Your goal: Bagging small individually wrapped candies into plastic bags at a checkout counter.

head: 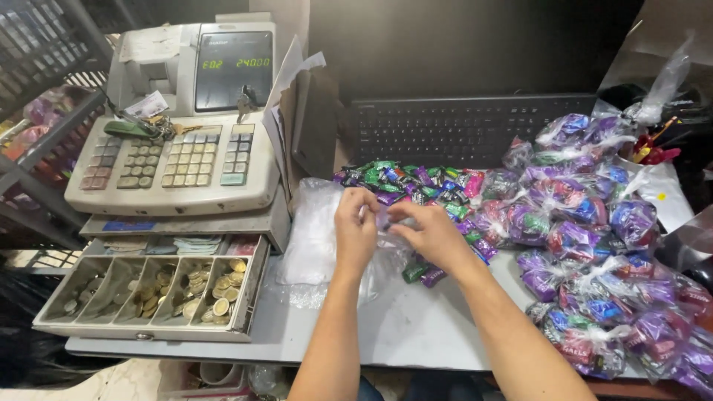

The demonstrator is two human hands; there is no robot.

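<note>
Grey shop counter (416, 327), dark wall behind, black keyboard (468, 128) at the back. Cash register (182, 126) on the left, drawer (148, 293) pulled out with coins in the compartments and folded notes behind them.

Left hand (355, 226) and right hand (427, 232) close together mid-counter, fingers curled and pinching the top of a clear plastic bag (386, 249); whether the bag mouth is open or being twisted shut, cannot tell. A few wrapped candies (422, 273) visible through the bag, low, just beside the right wrist. Stack of empty clear bags (312, 238) lying flat under and left of the left hand. Loose candy pile (408, 182) (green, purple, blue, pink wrappers) just behind the hands, in front of the keyboard. Tied candy bags (594, 245) heaped along the right side, reaching the counter's front edge.

Risks, judged from this layout:
- Thin slippery film pinched only by fingertips; grip slipping would likely spill the candies onto the counter or over the front edge.
- Empty bags overlapping under the left hand; grabbing two layers at once likely, given how they cling.
- Open coin drawer near the left elbow; a sideways elbow move could knock it or scatter coins.
- Filled bags stacked loosely near the right edge; a forearm sweep could push some off.
- Loose pile just beside the keyboard; candies could slide against the keys.
</note>
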